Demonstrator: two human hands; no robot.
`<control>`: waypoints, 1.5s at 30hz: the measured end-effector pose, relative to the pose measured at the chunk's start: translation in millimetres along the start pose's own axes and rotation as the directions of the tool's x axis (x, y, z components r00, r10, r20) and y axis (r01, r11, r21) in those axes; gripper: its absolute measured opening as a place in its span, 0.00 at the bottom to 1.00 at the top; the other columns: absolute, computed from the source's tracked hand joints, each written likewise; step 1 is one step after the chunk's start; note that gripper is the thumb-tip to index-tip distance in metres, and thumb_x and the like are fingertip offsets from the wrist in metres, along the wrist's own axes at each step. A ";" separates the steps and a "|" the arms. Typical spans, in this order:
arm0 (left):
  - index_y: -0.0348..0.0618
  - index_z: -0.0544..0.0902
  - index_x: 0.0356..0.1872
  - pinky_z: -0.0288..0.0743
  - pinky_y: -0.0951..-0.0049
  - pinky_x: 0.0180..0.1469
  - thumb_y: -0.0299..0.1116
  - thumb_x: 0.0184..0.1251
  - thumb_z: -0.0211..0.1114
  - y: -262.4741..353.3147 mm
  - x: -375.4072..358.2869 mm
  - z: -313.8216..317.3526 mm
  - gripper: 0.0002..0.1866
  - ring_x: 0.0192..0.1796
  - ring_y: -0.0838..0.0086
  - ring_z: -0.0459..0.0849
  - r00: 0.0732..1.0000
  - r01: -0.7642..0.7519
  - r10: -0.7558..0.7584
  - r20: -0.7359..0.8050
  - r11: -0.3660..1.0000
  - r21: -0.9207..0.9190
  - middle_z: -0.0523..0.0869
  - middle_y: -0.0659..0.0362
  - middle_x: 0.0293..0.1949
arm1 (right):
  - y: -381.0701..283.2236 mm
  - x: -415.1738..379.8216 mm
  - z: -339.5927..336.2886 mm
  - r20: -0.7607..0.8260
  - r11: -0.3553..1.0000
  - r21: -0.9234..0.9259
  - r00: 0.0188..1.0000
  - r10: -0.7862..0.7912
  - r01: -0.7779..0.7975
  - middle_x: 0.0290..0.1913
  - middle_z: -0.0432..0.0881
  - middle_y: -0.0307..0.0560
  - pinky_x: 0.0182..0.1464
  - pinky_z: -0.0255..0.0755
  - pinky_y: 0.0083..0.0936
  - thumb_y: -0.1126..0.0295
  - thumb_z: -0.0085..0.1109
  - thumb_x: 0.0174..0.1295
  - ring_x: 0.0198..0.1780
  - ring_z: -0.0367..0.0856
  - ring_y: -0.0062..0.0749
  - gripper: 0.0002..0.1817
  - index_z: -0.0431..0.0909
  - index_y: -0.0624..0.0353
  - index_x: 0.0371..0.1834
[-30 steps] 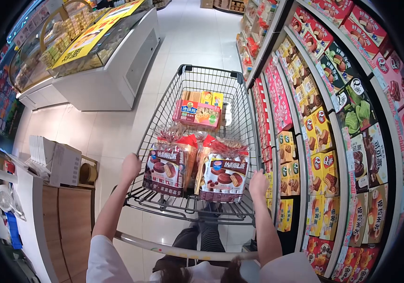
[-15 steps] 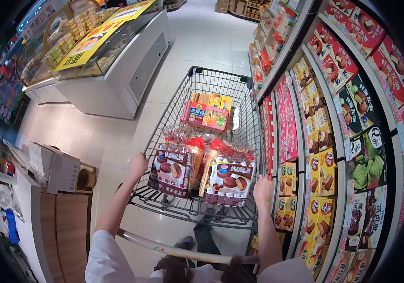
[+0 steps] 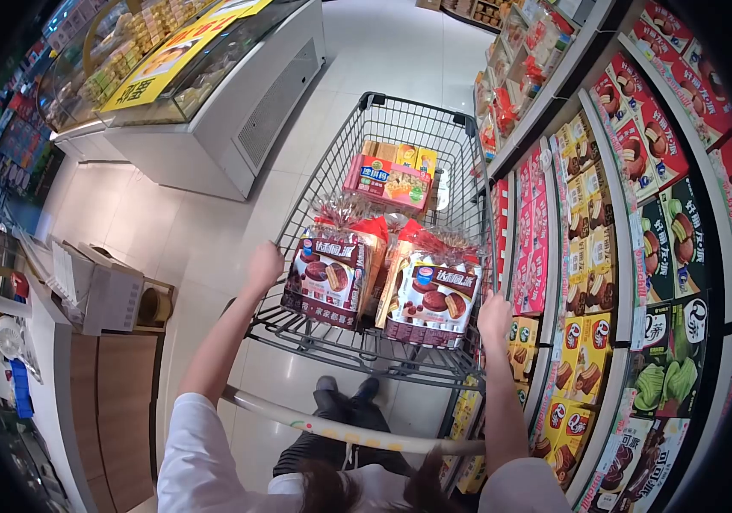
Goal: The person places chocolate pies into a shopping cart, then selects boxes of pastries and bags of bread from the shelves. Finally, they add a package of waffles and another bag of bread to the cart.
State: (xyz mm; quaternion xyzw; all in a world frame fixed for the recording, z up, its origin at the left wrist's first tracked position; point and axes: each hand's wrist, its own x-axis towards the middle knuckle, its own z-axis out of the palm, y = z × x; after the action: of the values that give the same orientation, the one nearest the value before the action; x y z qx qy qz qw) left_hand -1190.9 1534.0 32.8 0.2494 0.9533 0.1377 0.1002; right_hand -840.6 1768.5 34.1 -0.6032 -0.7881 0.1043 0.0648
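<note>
A wire shopping cart [image 3: 298, 224] stands in front of me, its pale handle bar [image 3: 332, 423] close to my body. My left hand [image 3: 264, 263] is curled closed at the cart's left rim. On the right rim sits my right hand [image 3: 494, 318], also closed round the edge. Between them lie two clear bags of chocolate pies, a left one [image 3: 325, 278] and a right one [image 3: 433, 299], with brown labels. Farther forward in the basket is a pink and red snack box [image 3: 390, 182], with yellow packs [image 3: 415, 157] behind it.
Shelves of boxed snacks [image 3: 584, 359] line the right side, close to the cart. A white display case [image 3: 203, 158] with a yellow sign [image 3: 169, 64] stands front left. At the left are a counter [image 3: 109, 410] and a cardboard box [image 3: 114, 291]. Tiled floor [image 3: 366, 51] runs ahead.
The cart and its goods have shifted up and right in view, with both hands on it. The shelves and display case have shifted too, and both my feet now show below the cart.
</note>
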 end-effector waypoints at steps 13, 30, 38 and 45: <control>0.32 0.78 0.26 0.74 0.58 0.35 0.30 0.52 0.54 37.8 54.7 5.8 0.10 0.32 0.51 0.80 0.997 -0.015 0.013 0.081 0.999 0.030 0.79 0.41 0.27 | 4.4 26.7 0.0 -0.019 0.997 -0.010 0.997 0.073 -0.073 0.24 0.77 0.61 0.32 0.71 0.42 0.63 0.41 0.61 0.30 0.77 0.53 0.16 0.71 0.67 0.29; 0.35 0.79 0.24 0.74 0.60 0.35 0.28 0.51 0.52 68.0 168.0 -1.3 0.09 0.32 0.54 0.81 0.903 -0.401 0.378 0.202 0.913 0.081 0.80 0.44 0.27 | -49.1 -62.5 20.0 -0.142 0.873 0.011 0.864 0.484 -0.487 0.25 0.76 0.58 0.31 0.70 0.43 0.64 0.42 0.60 0.29 0.76 0.53 0.14 0.69 0.65 0.30; 0.35 0.80 0.24 0.75 0.62 0.34 0.30 0.52 0.52 91.3 199.5 -6.1 0.10 0.32 0.55 0.81 0.829 -0.536 0.488 0.273 0.833 0.137 0.81 0.45 0.26 | -93.9 -115.2 32.3 -0.189 0.782 0.031 0.765 0.616 -0.622 0.24 0.75 0.60 0.31 0.69 0.44 0.62 0.40 0.61 0.29 0.76 0.53 0.16 0.69 0.66 0.29; 0.35 0.79 0.23 0.75 0.61 0.35 0.30 0.52 0.52 109.4 216.8 -8.8 0.10 0.31 0.55 0.81 0.730 -0.657 0.584 0.354 0.742 0.131 0.81 0.45 0.26 | -138.4 -139.8 31.1 -0.133 0.587 0.041 0.577 0.806 -0.809 0.22 0.75 0.59 0.31 0.68 0.44 0.63 0.41 0.61 0.28 0.75 0.55 0.15 0.67 0.65 0.26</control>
State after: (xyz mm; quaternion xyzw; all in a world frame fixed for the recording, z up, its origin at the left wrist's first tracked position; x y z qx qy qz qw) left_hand -1329.7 1732.8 48.8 0.5835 0.7972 0.0055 0.1546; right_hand -940.4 1596.4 40.8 -0.9018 -0.4225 0.0712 0.0569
